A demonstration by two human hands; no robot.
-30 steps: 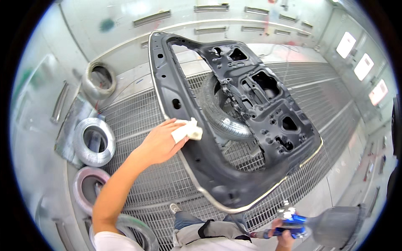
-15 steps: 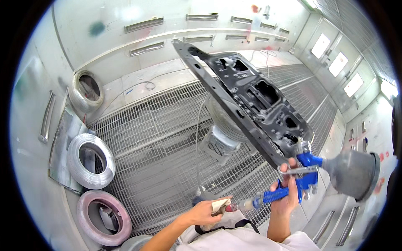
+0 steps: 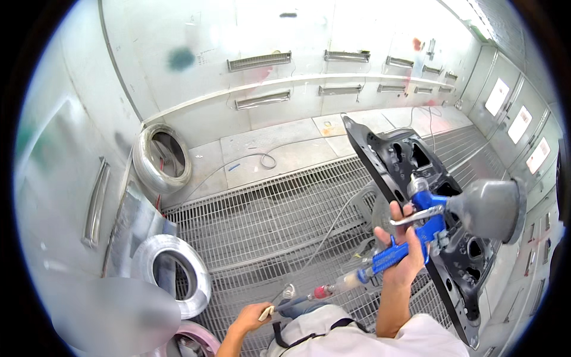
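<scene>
My right hand (image 3: 404,259) is closed round the handle of a blue spray gun (image 3: 431,232), its fingers at the silver trigger lever. A dark grey cup (image 3: 486,209) is attached to the gun. From the handle's lower end, a clear fitting and red coupling (image 3: 323,291) lead to an air hose (image 3: 297,301). At the lower middle, my left hand (image 3: 253,316) is closed on a small folded tan cloth (image 3: 266,313), where the hose meets it. Beyond the gun a black car body panel (image 3: 389,157) with cut-out openings stands tilted, partly covered by gun and hand.
Below is a metal floor grating (image 3: 256,232). Along the left wall are a plastic-wrapped tyre (image 3: 143,163), a silvery tyre (image 3: 199,285) and a pinkish tyre (image 3: 205,336). A thin hose (image 3: 208,175) crosses the far floor. A blurred grey patch covers the lower left.
The view has shifted, so the panel and tyres sit further right. My left hand has drawn back along the hose, away from the red coupling. The gun now overlaps the panel.
</scene>
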